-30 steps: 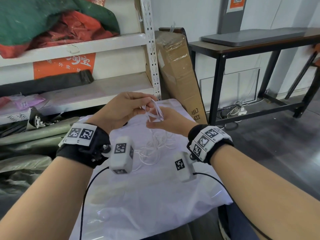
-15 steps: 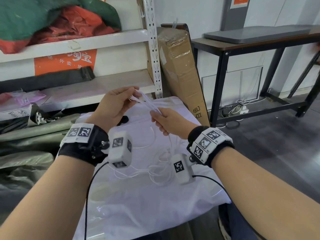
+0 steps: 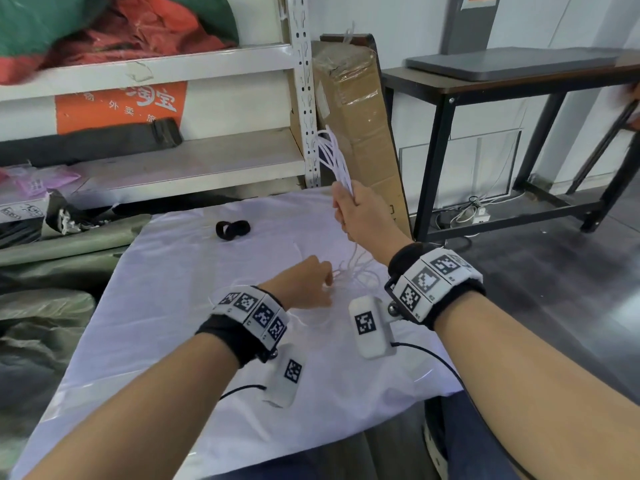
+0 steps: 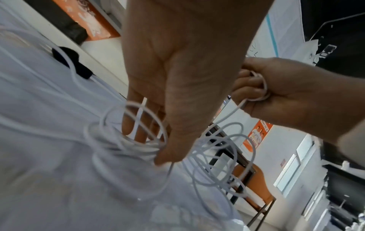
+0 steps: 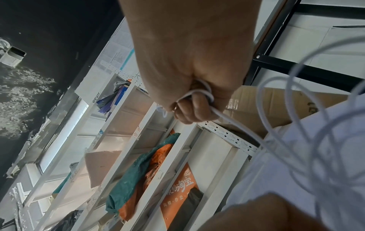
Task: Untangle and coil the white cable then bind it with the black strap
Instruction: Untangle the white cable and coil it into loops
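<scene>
The white cable [image 3: 333,157] stands up as a bundle of folded loops from my right hand [image 3: 346,202], which grips it in a fist above the table's far right. In the right wrist view the right hand [image 5: 195,106] has its fingers curled round the strands, and loose cable [image 5: 296,109] trails down to the right. More loose loops [image 3: 356,271] lie on the white cloth [image 3: 173,306]. My left hand [image 3: 322,282] is down among them, and in the left wrist view this hand [image 4: 156,145] pinches several strands [image 4: 126,148] between thumb and fingers. The black strap [image 3: 232,229] lies curled on the cloth, apart from both hands.
A white metal shelf rack [image 3: 304,98] with bags stands behind the cloth. A tall cardboard box [image 3: 360,109] leans right behind my right hand. A black-framed desk [image 3: 485,84] is at the right over dark floor. Green bundles [image 3: 41,323] lie to the left.
My left hand let go of the raised bundle and dropped to the loose loops on the cloth. My right hand kept the bundle and lifted it up to the right.
</scene>
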The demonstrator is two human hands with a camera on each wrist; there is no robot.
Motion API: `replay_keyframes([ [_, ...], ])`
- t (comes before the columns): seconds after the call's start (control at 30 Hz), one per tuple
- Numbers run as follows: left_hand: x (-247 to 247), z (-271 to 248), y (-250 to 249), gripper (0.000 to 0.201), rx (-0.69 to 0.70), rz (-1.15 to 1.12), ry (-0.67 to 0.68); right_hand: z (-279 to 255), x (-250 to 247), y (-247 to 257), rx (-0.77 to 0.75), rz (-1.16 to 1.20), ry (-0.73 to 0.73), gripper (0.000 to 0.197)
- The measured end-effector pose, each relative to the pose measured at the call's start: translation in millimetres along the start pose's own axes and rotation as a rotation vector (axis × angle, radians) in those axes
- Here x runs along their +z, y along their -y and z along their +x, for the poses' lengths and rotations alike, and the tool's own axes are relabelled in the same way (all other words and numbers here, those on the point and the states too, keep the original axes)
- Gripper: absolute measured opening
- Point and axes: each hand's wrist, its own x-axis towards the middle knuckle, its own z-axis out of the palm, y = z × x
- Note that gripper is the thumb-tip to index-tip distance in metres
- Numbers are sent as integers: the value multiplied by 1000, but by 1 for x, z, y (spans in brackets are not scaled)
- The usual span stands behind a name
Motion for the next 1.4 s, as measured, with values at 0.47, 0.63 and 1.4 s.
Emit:
replay_keyframes([
  [0.47,-24,3,72,42,120,-207,-806,-12,-13,-18,352,-355,522,41],
  [0.63,-31,-5,112,37,80,-153,-795,-5,-31,-31,386,90,70,14],
  [1.4,-45,8,11,64,138,-402,-544,-19,-12,-17,419,327,187,40],
])
